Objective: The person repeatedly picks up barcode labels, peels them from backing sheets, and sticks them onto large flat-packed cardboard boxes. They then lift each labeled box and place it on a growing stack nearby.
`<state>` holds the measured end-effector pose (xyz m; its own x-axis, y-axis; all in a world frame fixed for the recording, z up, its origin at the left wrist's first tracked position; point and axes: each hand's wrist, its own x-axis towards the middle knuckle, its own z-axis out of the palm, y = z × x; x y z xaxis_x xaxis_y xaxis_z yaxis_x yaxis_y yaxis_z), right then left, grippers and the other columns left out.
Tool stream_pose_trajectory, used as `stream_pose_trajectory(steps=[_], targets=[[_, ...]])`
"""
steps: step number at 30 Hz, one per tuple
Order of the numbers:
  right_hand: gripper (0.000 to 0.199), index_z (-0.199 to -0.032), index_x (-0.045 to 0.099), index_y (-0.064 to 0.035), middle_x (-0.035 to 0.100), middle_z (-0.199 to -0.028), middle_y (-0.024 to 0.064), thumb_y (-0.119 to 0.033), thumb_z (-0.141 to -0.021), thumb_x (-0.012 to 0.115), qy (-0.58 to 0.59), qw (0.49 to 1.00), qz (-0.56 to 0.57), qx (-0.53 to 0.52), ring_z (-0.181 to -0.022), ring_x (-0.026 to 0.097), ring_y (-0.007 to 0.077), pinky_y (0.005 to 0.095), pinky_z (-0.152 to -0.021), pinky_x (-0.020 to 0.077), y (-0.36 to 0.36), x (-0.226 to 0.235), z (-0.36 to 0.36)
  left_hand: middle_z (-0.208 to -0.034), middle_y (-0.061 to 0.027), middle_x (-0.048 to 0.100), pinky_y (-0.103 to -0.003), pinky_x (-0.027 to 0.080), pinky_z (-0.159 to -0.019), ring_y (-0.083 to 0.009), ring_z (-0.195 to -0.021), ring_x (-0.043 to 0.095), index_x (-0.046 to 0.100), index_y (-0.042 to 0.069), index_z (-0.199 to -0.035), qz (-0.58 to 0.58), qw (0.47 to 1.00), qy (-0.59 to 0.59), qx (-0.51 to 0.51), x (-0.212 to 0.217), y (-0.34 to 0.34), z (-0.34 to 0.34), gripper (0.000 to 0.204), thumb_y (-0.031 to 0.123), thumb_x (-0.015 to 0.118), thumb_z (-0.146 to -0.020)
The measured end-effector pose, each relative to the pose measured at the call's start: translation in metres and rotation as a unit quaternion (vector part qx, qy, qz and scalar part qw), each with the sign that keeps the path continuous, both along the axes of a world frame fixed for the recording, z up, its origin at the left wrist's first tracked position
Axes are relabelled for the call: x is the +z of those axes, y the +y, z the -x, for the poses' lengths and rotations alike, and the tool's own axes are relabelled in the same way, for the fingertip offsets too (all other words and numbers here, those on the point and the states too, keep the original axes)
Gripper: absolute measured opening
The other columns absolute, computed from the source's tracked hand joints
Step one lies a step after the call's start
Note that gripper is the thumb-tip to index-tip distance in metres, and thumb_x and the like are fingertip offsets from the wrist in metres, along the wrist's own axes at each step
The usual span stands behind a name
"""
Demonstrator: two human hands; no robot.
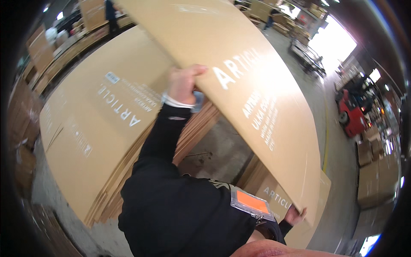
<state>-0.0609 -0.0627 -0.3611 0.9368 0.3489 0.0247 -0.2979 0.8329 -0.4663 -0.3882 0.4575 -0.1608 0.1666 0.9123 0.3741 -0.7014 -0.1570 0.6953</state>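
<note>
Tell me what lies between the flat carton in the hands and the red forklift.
In the head view, grey floor with a yellow line shows between the held carton and the forklift.

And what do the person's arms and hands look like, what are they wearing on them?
The left sleeve and right sleeve are black. A small pale mark sits near the left one's end, and a white band shows just past it. The left hand and right hand wear no gloves.

Around you the grey floor [231, 139] (dark-stained just in front of you) bears a red forklift [352, 113] and a grey cart [308, 58] off to your right; a stack of flat cartons [90, 107] rises at your left, its base hidden
</note>
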Motion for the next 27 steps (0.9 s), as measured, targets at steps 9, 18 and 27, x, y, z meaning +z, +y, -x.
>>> stream_pose_trajectory(steps=[9,18,27], targets=[[0.030,-0.119,0.054,0.0041,0.064,-0.114,0.0168,-0.013,-0.095,0.048,-0.051,0.880,0.052,0.470,-0.101,0.065,0.0258,0.0379,-0.087,0.0542,0.398,0.059,-0.084,-0.109,-0.0107,0.064,-0.037,0.052,-0.087,-0.0221,-0.100,0.063,0.059,-0.001,-0.111,0.194,0.929,-0.070,0.307,-0.092,-0.058,0.232,0.030,0.009,0.063,-0.084],[0.031,-0.121,0.051,0.0015,0.063,-0.111,0.0135,-0.006,-0.092,0.055,-0.006,0.872,0.277,0.404,-0.101,0.064,0.0313,0.0471,-0.087,0.0548,0.719,0.015,0.044,-0.127,-0.0092,0.060,-0.053,0.046,-0.100,-0.0302,-0.120,0.054,0.057,0.010,-0.124,0.399,0.808,-0.306,0.308,-0.234,-0.093,0.241,0.033,0.011,0.059,-0.091],[0.042,-0.131,0.042,0.0000,0.059,-0.122,0.0202,-0.024,-0.098,0.051,-0.137,0.805,0.178,0.548,-0.104,0.063,0.0330,0.0453,-0.088,0.0546,0.736,0.021,0.033,-0.128,-0.0143,0.058,-0.055,0.048,-0.098,-0.0329,-0.119,0.054,0.052,0.004,-0.126,0.280,0.876,-0.229,0.319,-0.239,-0.082,0.235,0.034,0.009,0.057,-0.092]])
